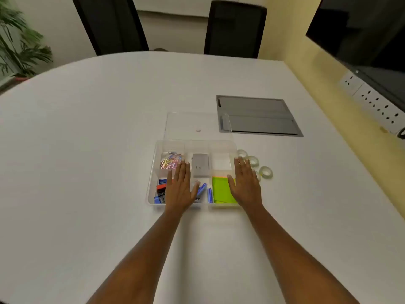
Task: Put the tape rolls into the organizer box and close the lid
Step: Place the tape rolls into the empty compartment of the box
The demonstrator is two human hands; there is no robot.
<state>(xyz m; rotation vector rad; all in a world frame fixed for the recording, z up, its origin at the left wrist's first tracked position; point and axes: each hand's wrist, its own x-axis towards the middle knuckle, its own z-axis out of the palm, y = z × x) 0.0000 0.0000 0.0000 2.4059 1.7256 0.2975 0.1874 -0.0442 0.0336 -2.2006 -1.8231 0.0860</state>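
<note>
A clear plastic organizer box (153, 172) sits in the middle of the white table with its clear lid (197, 123) swung back flat behind it. Several clear tape rolls (265, 172) lie on the table just right of the box. My left hand (180, 189) hovers flat, fingers spread, over the box's left and middle compartments. My right hand (246, 185) is flat and spread over the box's right edge, partly hiding one tape roll. Neither hand holds anything. The back right compartment (221, 161) looks empty.
The box holds coloured paper clips (171, 162), a grey case (200, 165), green sticky notes (221, 189), and small blue and red items. A grey cable hatch (258, 115) is set into the table behind. Two black chairs stand at the far edge; wall sockets at right.
</note>
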